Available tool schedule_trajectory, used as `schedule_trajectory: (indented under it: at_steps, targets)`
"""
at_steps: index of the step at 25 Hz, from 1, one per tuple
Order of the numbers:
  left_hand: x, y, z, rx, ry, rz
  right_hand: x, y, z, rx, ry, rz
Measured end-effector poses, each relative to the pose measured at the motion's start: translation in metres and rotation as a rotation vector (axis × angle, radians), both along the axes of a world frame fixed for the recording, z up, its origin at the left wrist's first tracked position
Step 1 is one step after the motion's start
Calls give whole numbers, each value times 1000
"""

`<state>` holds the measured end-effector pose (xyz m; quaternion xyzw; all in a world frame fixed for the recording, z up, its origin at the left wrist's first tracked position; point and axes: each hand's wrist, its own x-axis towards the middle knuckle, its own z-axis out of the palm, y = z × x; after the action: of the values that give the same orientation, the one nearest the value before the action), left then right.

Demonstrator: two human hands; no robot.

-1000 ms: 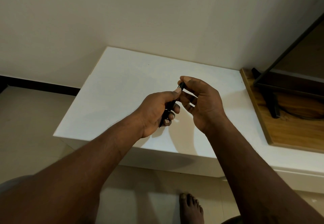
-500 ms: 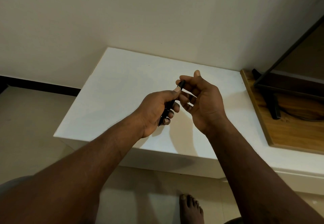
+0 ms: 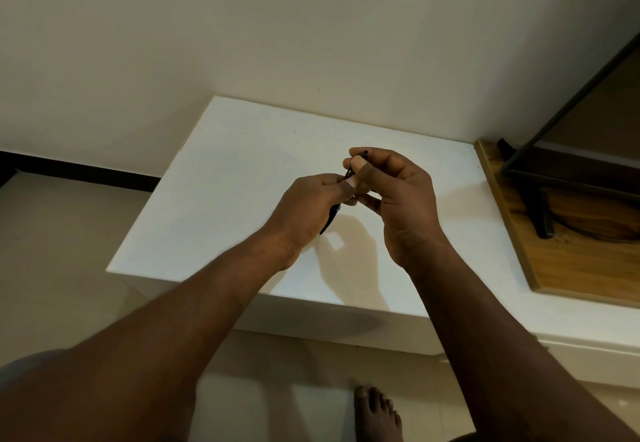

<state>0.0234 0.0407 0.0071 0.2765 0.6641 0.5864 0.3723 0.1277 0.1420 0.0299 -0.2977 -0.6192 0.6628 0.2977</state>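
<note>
Both my hands meet above the white cabinet top (image 3: 242, 178). My left hand (image 3: 308, 206) grips a slim black pen (image 3: 330, 220) around its lower barrel, the tip end poking out below the palm. My right hand (image 3: 398, 192) pinches the pen's upper end between thumb and fingers. Most of the pen is hidden inside the two hands.
A wooden board (image 3: 571, 265) lies on the cabinet at the right, carrying a dark screen's stand (image 3: 535, 206). A pale wall (image 3: 277, 26) rises behind. Tiled floor (image 3: 62, 251) lies at the left, and a bare foot (image 3: 377, 414) stands below the cabinet's front edge.
Half a second ago my right hand had opened away from the pen's top; it now closes on that end again. My left hand keeps its grip.
</note>
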Motion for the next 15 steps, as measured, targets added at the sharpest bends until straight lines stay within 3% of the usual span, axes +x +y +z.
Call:
schedule_trajectory:
  at_steps: [6,15]
  targets:
    - [-2,1,-3,51,-27,26,-2,-1,0,209,39,-108]
    - [-5,2,-5,37,-29,51,-1,1,1,230,43,-124]
